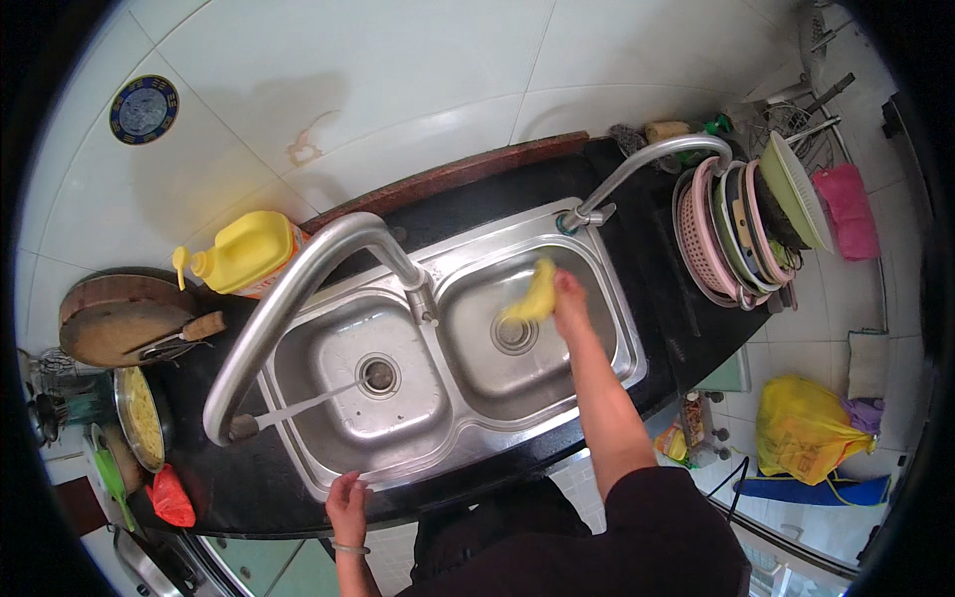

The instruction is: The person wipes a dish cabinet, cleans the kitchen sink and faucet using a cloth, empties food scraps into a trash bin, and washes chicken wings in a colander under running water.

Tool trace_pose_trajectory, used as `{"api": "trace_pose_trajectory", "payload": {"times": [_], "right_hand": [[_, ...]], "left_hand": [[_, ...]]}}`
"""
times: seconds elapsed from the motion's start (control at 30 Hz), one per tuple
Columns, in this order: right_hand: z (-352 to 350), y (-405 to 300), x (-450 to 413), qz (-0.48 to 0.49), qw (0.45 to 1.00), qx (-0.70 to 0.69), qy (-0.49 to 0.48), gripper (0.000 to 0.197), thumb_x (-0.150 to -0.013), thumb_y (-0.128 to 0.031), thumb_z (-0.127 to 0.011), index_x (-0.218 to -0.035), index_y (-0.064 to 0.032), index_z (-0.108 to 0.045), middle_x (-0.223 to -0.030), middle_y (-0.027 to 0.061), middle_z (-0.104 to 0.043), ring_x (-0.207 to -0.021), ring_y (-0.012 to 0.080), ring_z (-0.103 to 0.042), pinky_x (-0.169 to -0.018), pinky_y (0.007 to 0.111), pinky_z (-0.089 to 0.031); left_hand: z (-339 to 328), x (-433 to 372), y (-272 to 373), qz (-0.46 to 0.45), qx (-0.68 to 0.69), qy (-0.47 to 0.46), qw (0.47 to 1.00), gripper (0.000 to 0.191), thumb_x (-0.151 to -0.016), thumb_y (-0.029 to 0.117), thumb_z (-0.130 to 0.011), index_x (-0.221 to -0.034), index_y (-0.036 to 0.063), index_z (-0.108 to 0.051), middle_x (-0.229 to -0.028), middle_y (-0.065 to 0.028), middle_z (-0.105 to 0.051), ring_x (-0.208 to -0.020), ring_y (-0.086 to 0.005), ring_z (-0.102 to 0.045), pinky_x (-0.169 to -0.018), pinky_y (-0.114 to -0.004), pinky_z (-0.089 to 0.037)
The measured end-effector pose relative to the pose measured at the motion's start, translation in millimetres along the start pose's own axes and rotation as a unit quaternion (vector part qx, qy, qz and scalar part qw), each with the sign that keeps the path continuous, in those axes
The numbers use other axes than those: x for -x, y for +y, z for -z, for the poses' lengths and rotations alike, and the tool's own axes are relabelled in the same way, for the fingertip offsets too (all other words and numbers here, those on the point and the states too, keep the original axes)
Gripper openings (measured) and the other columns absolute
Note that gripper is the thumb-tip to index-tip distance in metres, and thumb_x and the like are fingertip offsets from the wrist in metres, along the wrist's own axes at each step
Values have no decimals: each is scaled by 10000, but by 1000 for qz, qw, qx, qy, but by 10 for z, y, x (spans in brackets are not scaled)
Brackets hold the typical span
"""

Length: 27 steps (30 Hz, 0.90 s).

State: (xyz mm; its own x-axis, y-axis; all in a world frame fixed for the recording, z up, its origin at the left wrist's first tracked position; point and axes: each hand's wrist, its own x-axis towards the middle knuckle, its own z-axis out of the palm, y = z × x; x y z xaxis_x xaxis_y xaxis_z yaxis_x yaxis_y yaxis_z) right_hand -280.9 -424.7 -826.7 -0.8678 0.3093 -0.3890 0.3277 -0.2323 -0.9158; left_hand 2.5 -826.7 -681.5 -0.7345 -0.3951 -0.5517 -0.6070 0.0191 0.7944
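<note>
My right hand (571, 304) grips a yellow cloth (539, 295), blurred, above the right basin (477, 373) of a stainless steel double sink. Below the cloth is the basin's drain (515, 336), partly covered by it. At the sink's front left corner, my left hand (348, 498) holds nothing, its fingers loosely curled and a little apart, with a bangle on the wrist. Water (313, 405) runs from the large curved faucet (298, 298) into the left basin (321, 358), reaching the drain (379, 374) there.
A yellow jug (250, 250) and a round wooden chopping board (123, 317) stand left of the sink. Nearer are a pan of pale food strips (140, 418) and a red plastic bag (171, 496). A second faucet (649, 164) and stacked colanders (705, 231) are at right.
</note>
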Motion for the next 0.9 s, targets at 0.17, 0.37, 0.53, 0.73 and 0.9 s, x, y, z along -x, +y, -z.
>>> {"api": "trace_pose_trajectory", "payload": {"times": [0.17, 0.37, 0.53, 0.73, 0.9], "right_hand": [[-988, 424, -602, -95, 978, 168, 75, 251, -822, -132, -444, -1040, -13, -477, -970, 122, -555, -852, 210, -580, -681, 322, -486], [-1562, 1252, 454, 60, 787, 528, -313, 291, -795, -185, -430, -759, 5, -648, -897, 212, -615, -845, 368, -585, -771, 443, -463], [-369, 795, 1038, 80, 566, 593, -568, 352, -824, -280, -432, -924, 4, -614, -944, 189, -612, -878, 363, -581, -800, 422, -453], [721, 96, 419, -17, 426, 805, -413, 241, -784, -263, -543, -939, -102, -634, -1060, 109, -599, -966, 298, -573, -790, 428, -465], [148, -671, 14, 456, 497, 708, -210, 140, -778, -146, -510, -807, -60, -616, -1061, 122, -541, -986, 274, -521, -922, 397, -385]], "left_hand": [[-4, -53, -8, -3, -8, -9, 1000, 177, -848, 89, -527, -996, -8, -538, -812, -79, -611, -674, -128, -587, -608, -231, -474], [27, 40, 155, 4, -17, -7, 1000, 188, -841, 70, -544, -1005, -22, -545, -857, -55, -583, -757, -126, -569, -678, -242, -478], [-141, -41, 241, 17, -18, -15, 1000, 178, -846, 74, -538, -999, -16, -544, -833, -53, -581, -732, -122, -567, -660, -236, -469], [-250, 15, 237, 19, 5, -11, 1000, 165, -849, 66, -527, -996, -7, -545, -846, -47, -580, -741, -115, -561, -653, -226, -468], [-326, 65, 148, 23, -5, -18, 1000, 175, -849, 59, -525, -1010, -8, -543, -880, -54, -577, -759, -116, -559, -677, -234, -472]]}}
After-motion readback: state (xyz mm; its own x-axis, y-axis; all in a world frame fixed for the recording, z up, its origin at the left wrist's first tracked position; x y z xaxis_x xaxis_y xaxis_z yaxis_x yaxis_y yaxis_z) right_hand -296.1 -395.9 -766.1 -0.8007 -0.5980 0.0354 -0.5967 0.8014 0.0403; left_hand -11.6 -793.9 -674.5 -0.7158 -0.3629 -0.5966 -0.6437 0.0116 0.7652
